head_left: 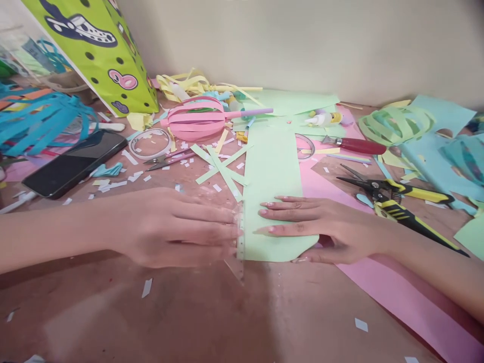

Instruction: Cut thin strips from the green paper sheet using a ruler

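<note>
A pale green paper sheet (pixel 270 171) lies lengthwise in front of me on the brown table. My left hand (pixel 170 229), slightly blurred, holds a clear plastic set square (pixel 241 252) with its fingertips, along the sheet's left edge. The tool's pointed corner sticks out below the fingers; the rest is under the hand. On the sheet's near right part rests my right hand (pixel 317 224), fingers stretched out flat and thumb at the lower edge, where the paper's corner lifts. Several cut green strips (pixel 223 169) lie crossed just left of the sheet.
Pink paper (pixel 378 282) runs under my right forearm. Yellow-black pruning snips (pixel 393 194) and a red-handled cutter (pixel 355 145) lie right. Small scissors (pixel 166 160), a tape roll (pixel 150 143), a phone (pixel 77 161) and a pink paper lantern (pixel 196 118) are left. A green box (pixel 102 55) stands behind.
</note>
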The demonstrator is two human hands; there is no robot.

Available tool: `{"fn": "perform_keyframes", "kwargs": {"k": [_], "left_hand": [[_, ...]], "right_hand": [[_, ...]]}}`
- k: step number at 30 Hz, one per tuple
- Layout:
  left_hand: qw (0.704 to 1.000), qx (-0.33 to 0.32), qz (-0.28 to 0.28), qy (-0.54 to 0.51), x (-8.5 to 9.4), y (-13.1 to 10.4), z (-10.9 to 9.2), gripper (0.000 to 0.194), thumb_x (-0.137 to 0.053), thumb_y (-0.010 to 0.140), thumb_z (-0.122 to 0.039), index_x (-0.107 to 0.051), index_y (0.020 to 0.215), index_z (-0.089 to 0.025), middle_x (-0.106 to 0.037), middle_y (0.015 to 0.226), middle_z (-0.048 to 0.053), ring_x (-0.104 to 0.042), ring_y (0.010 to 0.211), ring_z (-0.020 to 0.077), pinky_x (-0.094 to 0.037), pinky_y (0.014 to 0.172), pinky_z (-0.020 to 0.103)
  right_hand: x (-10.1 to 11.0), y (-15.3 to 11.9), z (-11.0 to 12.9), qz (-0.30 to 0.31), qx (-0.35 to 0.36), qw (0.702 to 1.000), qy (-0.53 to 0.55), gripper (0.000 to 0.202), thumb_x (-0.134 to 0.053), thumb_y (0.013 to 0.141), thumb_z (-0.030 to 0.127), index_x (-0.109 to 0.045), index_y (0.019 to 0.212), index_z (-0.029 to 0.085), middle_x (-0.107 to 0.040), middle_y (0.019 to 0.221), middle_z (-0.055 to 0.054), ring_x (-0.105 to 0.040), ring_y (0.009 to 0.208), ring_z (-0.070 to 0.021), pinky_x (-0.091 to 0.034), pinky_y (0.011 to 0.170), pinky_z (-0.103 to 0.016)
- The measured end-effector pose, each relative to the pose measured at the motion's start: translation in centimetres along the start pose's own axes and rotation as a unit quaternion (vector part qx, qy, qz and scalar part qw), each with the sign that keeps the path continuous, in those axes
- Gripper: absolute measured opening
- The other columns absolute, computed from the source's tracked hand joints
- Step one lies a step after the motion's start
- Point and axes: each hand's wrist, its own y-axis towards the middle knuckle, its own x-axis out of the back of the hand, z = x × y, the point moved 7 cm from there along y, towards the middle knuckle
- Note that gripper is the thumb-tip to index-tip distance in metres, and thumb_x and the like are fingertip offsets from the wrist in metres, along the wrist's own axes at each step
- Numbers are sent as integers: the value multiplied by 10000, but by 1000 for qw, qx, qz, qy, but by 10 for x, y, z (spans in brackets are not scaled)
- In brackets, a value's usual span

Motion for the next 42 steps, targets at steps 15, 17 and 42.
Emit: {"fn": "perform_keyframes", "kwargs": {"k": [15, 17, 42], "left_hand": [[999, -1, 6, 42, -48, -7, 16, 386, -663, 1025, -241, -754, 1357, -417, -626, 1567, -3, -543, 1513, 243, -331, 1347, 406], [996, -18, 1, 89, -50, -10, 7, 432, -633, 1035, -245, -710, 1409, -447, -554, 1635, -35, -494, 1551, 285, -319, 1351, 454], [996, 41, 6, 78, -64, -11, 4, 891, -594, 862, -890, -489, 1623, -439, -318, 1755, 210, -363, 1603, 442, -173, 1271, 754]], "right_hand": [[-9, -8, 14, -38, 4, 997, -72, 921, -583, 1051, 246, 11, 1751, 177, -550, 1630, -158, -385, 1609, -222, -393, 1317, -453], [-10, -8, 15, -30, 22, 997, -67, 896, -551, 1041, 195, -8, 1752, 175, -572, 1616, -145, -319, 1636, -216, -372, 1331, -467], [6, -15, 5, -61, 82, 992, -80, 438, -387, 1154, 321, -661, 1471, 195, -714, 1463, -83, -471, 1557, -217, -464, 1277, -455]]}}
